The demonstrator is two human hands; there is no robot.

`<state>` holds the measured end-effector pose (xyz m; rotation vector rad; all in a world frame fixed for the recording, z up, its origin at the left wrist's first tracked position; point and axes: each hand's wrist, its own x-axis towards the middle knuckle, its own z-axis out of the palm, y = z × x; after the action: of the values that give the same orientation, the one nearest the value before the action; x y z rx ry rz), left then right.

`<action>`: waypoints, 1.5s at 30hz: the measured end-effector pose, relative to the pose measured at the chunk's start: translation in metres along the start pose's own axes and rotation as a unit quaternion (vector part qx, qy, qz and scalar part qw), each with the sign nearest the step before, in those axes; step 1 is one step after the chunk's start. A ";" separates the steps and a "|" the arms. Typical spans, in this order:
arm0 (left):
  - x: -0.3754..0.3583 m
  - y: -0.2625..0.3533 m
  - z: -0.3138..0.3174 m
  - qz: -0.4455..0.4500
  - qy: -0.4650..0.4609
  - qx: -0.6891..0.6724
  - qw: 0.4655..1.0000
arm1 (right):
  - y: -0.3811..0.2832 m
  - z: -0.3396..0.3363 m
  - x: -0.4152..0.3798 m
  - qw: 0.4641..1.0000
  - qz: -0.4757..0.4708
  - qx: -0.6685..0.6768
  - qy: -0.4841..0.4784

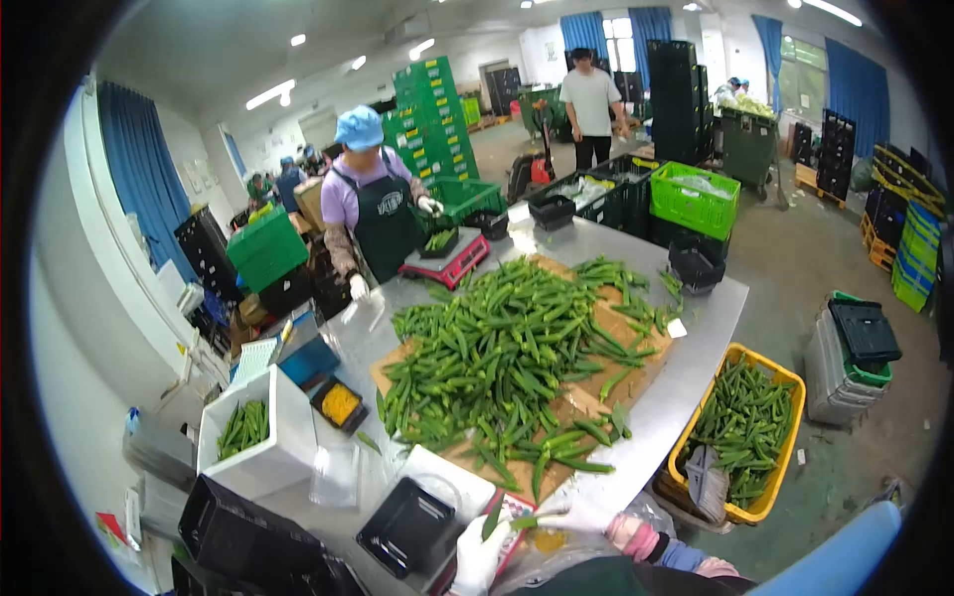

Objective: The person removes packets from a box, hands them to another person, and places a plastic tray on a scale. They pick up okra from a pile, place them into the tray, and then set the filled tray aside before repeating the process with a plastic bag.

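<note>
My left hand (478,558), in a white glove, is closed around an okra pod (493,518) at the bottom of the view. My right hand (586,516), also gloved and slightly blurred, has its fingertips together at the end of another okra pod (524,521). Both are over the front of a red and white scale (512,536). On that scale lies a black plastic tray (405,526), with nothing in it. Ahead of my hands a large heap of okra (487,348) spreads over brown cardboard (621,328) on the metal table (686,377).
A yellow crate of okra (795,397) stands at the right. Left are a white foam box (288,437) and stacked black trays (234,526). Across the table, a person in an apron (383,214) stands by another scale (452,263); a person in a white shirt (593,104) stands farther back.
</note>
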<state>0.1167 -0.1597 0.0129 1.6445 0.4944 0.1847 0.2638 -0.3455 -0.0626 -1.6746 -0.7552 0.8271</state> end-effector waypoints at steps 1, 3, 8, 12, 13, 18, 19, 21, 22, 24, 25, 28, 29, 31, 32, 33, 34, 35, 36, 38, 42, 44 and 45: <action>-0.004 0.017 0.009 -0.061 -0.013 -0.163 0.985 | 0.002 0.001 -0.001 1.000 -0.022 -0.005 0.001; 0.003 0.007 0.009 0.059 -0.020 -0.030 0.998 | -0.044 -0.015 -0.010 0.997 -0.027 0.074 -0.005; -0.006 0.025 0.009 0.038 -0.018 -0.094 0.995 | -0.056 -0.016 -0.015 0.958 -0.021 0.284 -0.023; -0.009 0.012 0.015 -0.082 -0.038 -0.278 0.956 | -0.054 -0.003 -0.013 0.965 0.016 0.262 0.030; -0.008 0.009 0.014 -0.049 -0.061 -0.215 0.974 | -0.045 -0.003 -0.011 0.968 0.021 0.245 0.043; -0.010 0.000 0.013 0.005 -0.116 -0.109 0.987 | -0.014 -0.002 -0.007 0.965 0.031 0.253 0.063; -0.008 0.002 0.013 -0.082 -0.119 -0.254 0.956 | -0.013 -0.002 -0.006 0.962 0.030 0.264 0.059; -0.006 0.002 0.014 -0.168 -0.096 -0.391 0.900 | -0.015 -0.002 -0.007 0.960 0.032 0.274 0.056; -0.005 0.000 0.014 -0.168 -0.096 -0.389 0.901 | -0.018 -0.002 -0.008 0.958 0.034 0.279 0.054; -0.005 -0.001 0.014 -0.095 -0.111 -0.284 0.948 | -0.021 -0.002 -0.007 0.962 0.039 0.266 0.051; -0.006 0.002 0.013 -0.021 -0.125 -0.176 0.976 | -0.021 -0.002 -0.007 0.964 0.042 0.260 0.049; -0.005 0.010 0.015 -0.091 -0.140 -0.264 0.950 | -0.018 0.000 -0.005 0.967 0.020 0.252 0.042; -0.005 0.012 0.015 -0.161 -0.137 -0.359 0.909 | -0.019 0.000 -0.005 0.969 0.020 0.245 0.034; -0.003 0.016 0.015 -0.169 -0.150 -0.363 0.904 | -0.020 -0.001 -0.005 0.972 0.021 0.233 0.018; -0.002 0.017 0.015 -0.173 -0.156 -0.364 0.902 | -0.021 0.000 -0.005 0.975 0.022 0.222 0.023; -0.002 0.017 0.015 -0.174 -0.159 -0.360 0.903 | -0.022 0.001 -0.005 0.977 0.022 0.211 0.029; -0.001 0.017 0.015 -0.174 -0.162 -0.356 0.904 | -0.024 0.002 -0.005 0.979 0.021 0.199 0.035; 0.000 0.017 0.014 -0.171 -0.167 -0.352 0.905 | -0.027 0.001 -0.005 0.980 0.033 0.196 0.031; 0.000 0.014 0.015 -0.172 -0.158 -0.344 0.909 | -0.032 0.001 -0.006 0.980 0.045 0.192 0.028; 0.000 0.009 0.017 -0.182 -0.154 -0.348 0.907 | -0.022 0.000 -0.004 0.976 0.060 0.208 0.011; 0.003 -0.011 0.015 -0.216 -0.096 -0.335 0.912 | -0.010 -0.017 0.001 0.980 0.043 0.180 0.071; 0.004 -0.011 0.011 -0.236 -0.079 -0.354 0.901 | 0.006 -0.038 0.004 0.985 0.070 0.125 0.099; 0.005 -0.012 0.010 -0.230 -0.071 -0.366 0.899 | 0.018 -0.051 0.009 0.985 0.081 0.096 0.115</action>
<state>0.1220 -0.1658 -0.0013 0.7668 0.5964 -0.1006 0.3120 -0.3692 -0.0722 -1.6364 -0.3727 0.7765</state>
